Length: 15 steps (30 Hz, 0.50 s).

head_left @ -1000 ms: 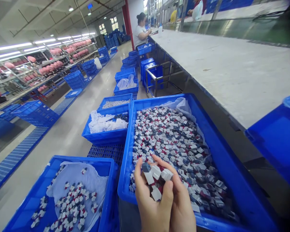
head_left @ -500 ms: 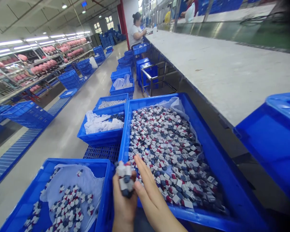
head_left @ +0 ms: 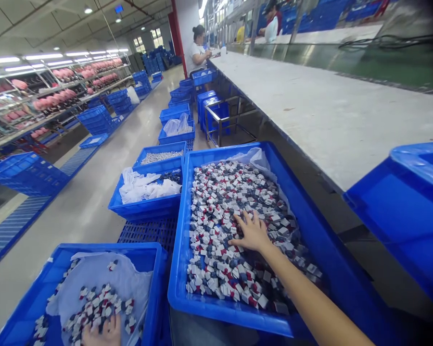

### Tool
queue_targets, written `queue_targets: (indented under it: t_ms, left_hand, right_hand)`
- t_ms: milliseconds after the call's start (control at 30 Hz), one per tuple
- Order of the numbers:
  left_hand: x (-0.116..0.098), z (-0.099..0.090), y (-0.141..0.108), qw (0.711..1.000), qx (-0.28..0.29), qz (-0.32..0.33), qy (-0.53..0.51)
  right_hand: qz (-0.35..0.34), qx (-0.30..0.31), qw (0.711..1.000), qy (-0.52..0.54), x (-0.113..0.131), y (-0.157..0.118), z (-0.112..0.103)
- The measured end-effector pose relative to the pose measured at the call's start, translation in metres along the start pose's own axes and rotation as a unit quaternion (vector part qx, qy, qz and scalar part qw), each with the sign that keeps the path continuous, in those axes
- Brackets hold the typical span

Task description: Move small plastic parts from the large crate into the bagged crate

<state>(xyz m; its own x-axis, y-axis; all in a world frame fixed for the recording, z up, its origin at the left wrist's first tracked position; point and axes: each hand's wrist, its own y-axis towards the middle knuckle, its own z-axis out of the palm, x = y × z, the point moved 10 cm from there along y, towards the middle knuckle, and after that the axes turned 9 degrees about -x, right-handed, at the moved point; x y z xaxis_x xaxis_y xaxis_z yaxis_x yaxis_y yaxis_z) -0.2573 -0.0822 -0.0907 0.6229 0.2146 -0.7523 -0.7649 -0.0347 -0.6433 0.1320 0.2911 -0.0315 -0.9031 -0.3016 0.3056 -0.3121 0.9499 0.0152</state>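
Left hand (head_left: 101, 332) shifted into the near-left bin (head_left: 158, 274); right hand (head_left: 251, 233) moved farther over the large bin (head_left: 182, 226)

White, red and dark pieces (head_left: 216, 197) fill the large bin. Half a second earlier the left hand held several such pieces near its left side, with the right hand just beside; now the two are well apart. The right hand lies palm down on or just above the pieces, fingers spread wide. At the near edge of view, the left hand bends its fingers over a smaller pile (head_left: 97, 302) of like pieces, on a pale plastic sheet (head_left: 133, 276) inside the near-left bin; whether it grips any cannot be told. Farther off, left of the large bin, a third blue bin (head_left: 146, 208) carries white plastic (head_left: 140, 188). Along the right, a long pale surface (head_left: 303, 110) runs toward the far end.
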Motion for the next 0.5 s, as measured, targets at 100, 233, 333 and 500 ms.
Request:
queue_targets:
  t_ms: [100, 233, 333, 500]
  left_hand:
    - [0.030, 0.008, -0.014, 0.998, 0.013, -0.059, -0.003]
    - [0.049, 0.033, -0.037, 0.996, 0.024, -0.086, -0.018]
    - [0.054, 0.055, -0.052, 0.996, 0.023, -0.082, -0.030]
    - [0.057, 0.090, -0.080, 0.994, 0.063, -0.078, -0.046]
  right_hand:
    - [-0.013, 0.022, 0.999, -0.044, 0.005, 0.000, 0.004]
    - [-0.040, 0.064, 0.993, -0.092, 0.010, -0.003, 0.009]
    - [-0.027, 0.090, 0.989, -0.116, 0.011, 0.002, 0.017]
    - [-0.029, 0.099, 0.987, -0.122, 0.018, 0.003, 0.023]
